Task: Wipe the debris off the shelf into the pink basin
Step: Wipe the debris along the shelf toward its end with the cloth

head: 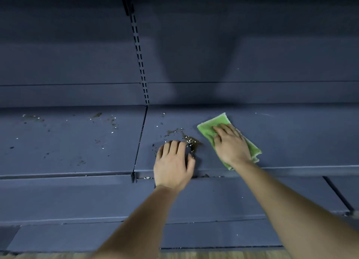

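Right hand point(231, 144) presses flat-fingered on the soft green cloth point(217, 120); left hand point(173, 161) rests cupped on the shelf point(291, 138), holding nothing. Light, loose debris point(191, 141) lies at nine o'clock from the cloth and probably scatters easily, so push it gently. The pink basin is not in view.

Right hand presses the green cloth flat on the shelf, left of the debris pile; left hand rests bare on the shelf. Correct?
One error: the head view shows the green cloth to the right of the debris pile, not left of it. The rest holds: the right hand presses it flat on the shelf, and the left hand rests bare on the shelf.
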